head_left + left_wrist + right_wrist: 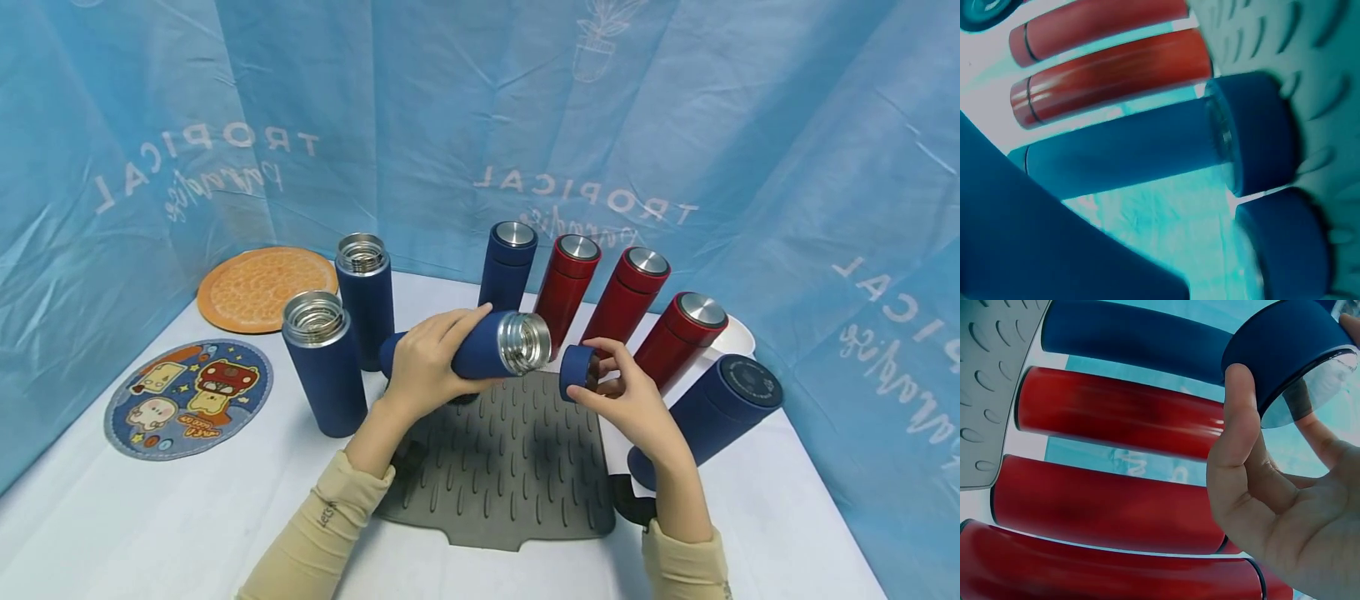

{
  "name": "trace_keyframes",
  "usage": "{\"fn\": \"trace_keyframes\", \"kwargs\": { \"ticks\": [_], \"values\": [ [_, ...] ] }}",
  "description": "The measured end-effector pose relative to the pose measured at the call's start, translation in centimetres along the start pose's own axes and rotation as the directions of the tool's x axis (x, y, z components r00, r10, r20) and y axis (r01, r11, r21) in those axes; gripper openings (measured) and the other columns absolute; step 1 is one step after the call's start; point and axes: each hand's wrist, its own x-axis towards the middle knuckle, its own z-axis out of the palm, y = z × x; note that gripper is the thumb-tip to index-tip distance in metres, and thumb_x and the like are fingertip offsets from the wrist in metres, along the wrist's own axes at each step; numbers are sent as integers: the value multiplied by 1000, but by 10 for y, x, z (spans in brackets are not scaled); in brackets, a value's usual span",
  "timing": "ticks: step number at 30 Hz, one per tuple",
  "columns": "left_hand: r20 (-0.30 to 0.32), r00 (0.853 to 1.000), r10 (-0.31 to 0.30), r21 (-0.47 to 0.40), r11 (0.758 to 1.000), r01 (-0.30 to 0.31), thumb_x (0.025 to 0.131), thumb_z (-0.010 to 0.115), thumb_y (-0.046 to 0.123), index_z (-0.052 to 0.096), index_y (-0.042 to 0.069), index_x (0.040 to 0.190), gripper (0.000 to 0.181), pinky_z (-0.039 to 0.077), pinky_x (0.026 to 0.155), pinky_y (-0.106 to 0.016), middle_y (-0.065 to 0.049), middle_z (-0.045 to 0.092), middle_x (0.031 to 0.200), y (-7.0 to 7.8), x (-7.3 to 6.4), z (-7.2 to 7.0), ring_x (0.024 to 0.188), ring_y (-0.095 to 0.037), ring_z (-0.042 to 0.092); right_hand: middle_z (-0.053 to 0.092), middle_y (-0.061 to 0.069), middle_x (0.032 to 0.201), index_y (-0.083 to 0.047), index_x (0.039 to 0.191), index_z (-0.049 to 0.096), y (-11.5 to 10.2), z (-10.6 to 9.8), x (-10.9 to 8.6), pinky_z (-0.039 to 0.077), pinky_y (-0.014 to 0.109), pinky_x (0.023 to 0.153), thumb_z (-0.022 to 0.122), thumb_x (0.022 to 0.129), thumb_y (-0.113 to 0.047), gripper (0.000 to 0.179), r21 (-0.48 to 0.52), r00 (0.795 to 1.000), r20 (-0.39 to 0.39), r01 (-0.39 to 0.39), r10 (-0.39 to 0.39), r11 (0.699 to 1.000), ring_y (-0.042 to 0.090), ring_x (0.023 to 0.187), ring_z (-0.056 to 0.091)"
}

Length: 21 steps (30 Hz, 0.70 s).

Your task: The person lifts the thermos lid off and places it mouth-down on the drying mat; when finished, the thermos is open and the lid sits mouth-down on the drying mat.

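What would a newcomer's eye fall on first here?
Probably the blue flask held sideways in the left hand, mid-picture, its metal mouth facing the blue lid in the right hand. Then three red flasks standing in a row beyond. At left, a cartoon mat lies flat.

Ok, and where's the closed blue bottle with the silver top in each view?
Head: blue bottle just above centre, left of the red bottles.
Left wrist: blue bottle left of centre, below two red bottles.
Right wrist: blue bottle along the top, right end behind the held lid.
Shared landmark: the adjacent red bottle.
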Motion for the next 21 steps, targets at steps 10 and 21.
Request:
{"fn": "trace_keyframes", "kwargs": {
  "ticks": [10,21],
  "values": [
    [120,869,-481,-249,833,495,63,86,23,36,19,134,87,29,99,-55,-14,47,129,-19,22,-4,120,-34,40,51,15,108,-25,132,40,1,5,1,52,35,71,72,79,-28,61,5,1000,14,9,-9,1000,23,79,60],
    [189,790,-583,-346,714,609,68,81,14,29,15,133,84,31,102,-52,-17,42,134,-44,13,19,124,-33,41,52,16,104,-21,130,42,3,6,3,52,35,72,73,79,-26,60,8,999,30,33,-33,999,23,76,60]
  ]
}}
